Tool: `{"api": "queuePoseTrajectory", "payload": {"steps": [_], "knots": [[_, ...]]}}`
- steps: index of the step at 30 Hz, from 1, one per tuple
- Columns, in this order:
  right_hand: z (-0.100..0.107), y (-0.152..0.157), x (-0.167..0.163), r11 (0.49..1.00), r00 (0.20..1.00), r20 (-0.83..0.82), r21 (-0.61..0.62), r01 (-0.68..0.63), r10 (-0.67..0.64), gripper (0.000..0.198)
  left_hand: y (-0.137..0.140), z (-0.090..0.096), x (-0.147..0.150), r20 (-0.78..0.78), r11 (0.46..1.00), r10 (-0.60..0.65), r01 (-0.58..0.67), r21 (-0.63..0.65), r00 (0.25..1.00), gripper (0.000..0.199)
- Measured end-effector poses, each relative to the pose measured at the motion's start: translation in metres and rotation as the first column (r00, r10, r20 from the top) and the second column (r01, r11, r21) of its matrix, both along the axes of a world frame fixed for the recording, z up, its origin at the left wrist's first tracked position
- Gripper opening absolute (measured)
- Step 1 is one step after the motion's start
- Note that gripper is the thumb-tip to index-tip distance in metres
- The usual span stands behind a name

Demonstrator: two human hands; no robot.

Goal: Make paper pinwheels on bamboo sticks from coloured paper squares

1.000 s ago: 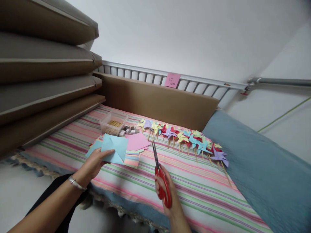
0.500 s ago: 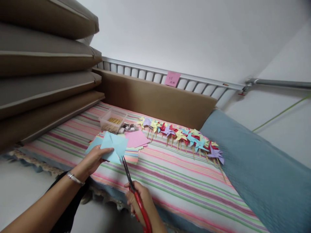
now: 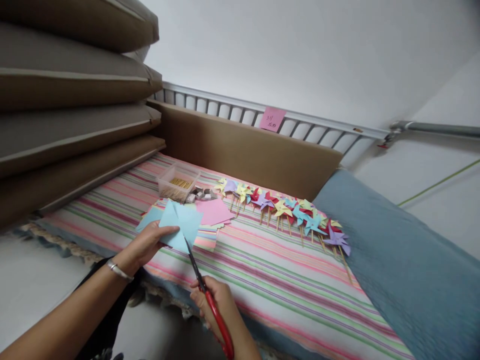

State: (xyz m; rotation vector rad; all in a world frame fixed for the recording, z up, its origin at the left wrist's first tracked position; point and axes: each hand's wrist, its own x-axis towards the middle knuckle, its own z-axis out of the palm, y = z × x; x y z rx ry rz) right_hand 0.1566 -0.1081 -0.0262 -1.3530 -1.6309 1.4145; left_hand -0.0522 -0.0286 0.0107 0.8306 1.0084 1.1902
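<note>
Partly, the blue paper (image 3: 190, 219) hides the left hand (image 3: 149, 242) (which holds it).

Light-blue paper square (image 3: 189, 220), red-handled, dark-bladed scissors (image 3: 215, 312), pink paper sheets (image 3: 214, 212), pinwheels (image 3: 282, 208) in yellow, purple, red and blue, right, cloth (image 3: 285, 285) striped pink, white, green and maroon, blue cover (image 3: 405, 250), right, brown board (image 3: 243, 155), far, grey-and-brown padded stack (image 3: 75, 85), left

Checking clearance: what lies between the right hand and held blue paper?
Head view: scissor blades over striped cloth, from the right hand to the blue paper.
</note>
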Motion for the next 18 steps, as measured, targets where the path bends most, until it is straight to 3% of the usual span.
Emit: {"api": "queuePoseTrajectory", "payload": {"steps": [9, 18], "knots": [[-0.0040, 0.0039, 0.0015, 0.998, 1.000, 0.003, 0.053, -0.019, 0.019, 0.031, -0.0034, 0.0003, 0.0092, -0.007, 0.999, -0.037, 0.037, -0.023, 0.999, 0.022], [-0.0057, 0.0035, -0.0007, 1.000, 0.999, -0.035, 0.002, 0.024, -0.024, 0.027, -0.0026, 0.0003, 0.0086, 0.030, 0.999, -0.048, 0.049, -0.023, 0.998, 0.019]]}}
